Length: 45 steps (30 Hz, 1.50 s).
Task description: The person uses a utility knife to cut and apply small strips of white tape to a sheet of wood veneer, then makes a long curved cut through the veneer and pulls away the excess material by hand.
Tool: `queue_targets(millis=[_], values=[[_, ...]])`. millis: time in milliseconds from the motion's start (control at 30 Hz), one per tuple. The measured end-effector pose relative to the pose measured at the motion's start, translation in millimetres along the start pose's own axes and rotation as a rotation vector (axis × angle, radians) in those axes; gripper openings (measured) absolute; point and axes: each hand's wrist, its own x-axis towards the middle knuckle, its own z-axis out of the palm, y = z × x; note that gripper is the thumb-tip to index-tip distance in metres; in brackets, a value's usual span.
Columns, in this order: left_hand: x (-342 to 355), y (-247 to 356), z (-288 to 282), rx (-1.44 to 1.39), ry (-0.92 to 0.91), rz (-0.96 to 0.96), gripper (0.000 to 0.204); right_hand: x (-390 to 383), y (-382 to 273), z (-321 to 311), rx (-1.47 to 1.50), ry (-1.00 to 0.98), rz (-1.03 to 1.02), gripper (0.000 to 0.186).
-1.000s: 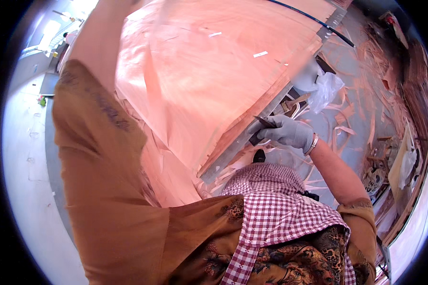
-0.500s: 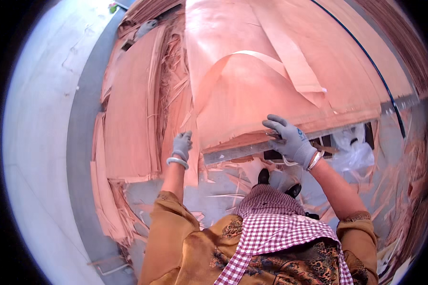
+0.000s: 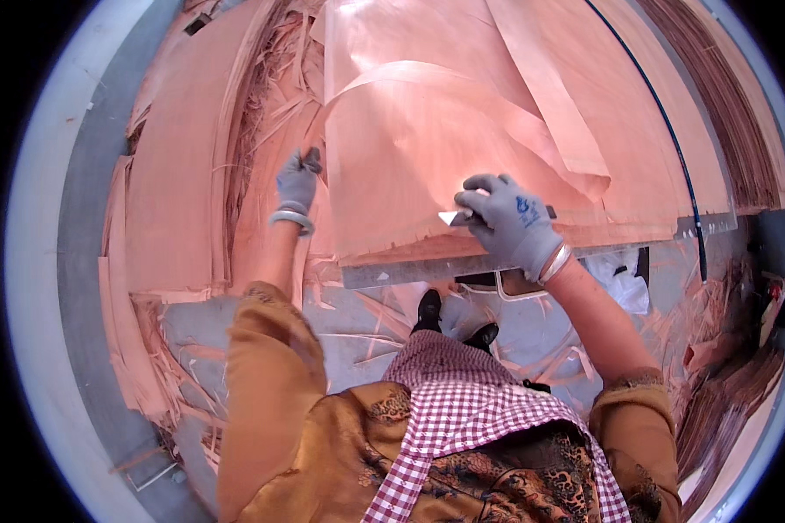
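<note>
My right hand (image 3: 516, 228), in a grey glove, grips a flat knife above the near edge of the sheet stack. The knife's bright blade tip (image 3: 449, 218) sticks out to the left of my fingers and its dark end shows past the knuckles. My left hand (image 3: 296, 181), also gloved, is closed beside the stack's left edge; what it holds, if anything, cannot be made out. Under my right hand lies a large thin pinkish wood veneer sheet (image 3: 401, 166). A curled veneer strip (image 3: 410, 71) arches over it, and a folded flap (image 3: 554, 109) lies farther right.
Another veneer stack (image 3: 179, 174) stands to the left, with torn scraps (image 3: 275, 78) between the stacks. A black hose or rod (image 3: 663, 109) crosses the right side. Scraps litter the floor (image 3: 358, 327); a clear plastic bag (image 3: 619, 283) hangs below the table edge (image 3: 410, 272).
My left hand has moved up and left. My right hand has moved in over the sheet and turned, so the knife blade now shows. The whole view has shifted too.
</note>
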Motion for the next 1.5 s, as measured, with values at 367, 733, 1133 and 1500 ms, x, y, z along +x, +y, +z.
queue_targets(millis=[367,733,1133,1500], values=[[-28.2,200.5,-41.6,0.066,-0.292,-0.131,0.019,30.6,28.4,-66.7,0.786,0.338,0.158,0.017],[-89.8,165.5,41.9,-0.429,-0.369,-0.427,0.025,23.8,7.3,-101.8,1.014,0.282,0.319,0.020],[-112.6,180.3,25.0,-0.180,-0.301,-0.311,0.035,-19.5,9.0,-29.6,0.597,0.120,0.054,0.022],[-40.7,246.4,29.7,-1.245,-0.687,-0.532,0.022,-14.2,-78.1,4.4,1.799,-0.415,0.541,0.055]])
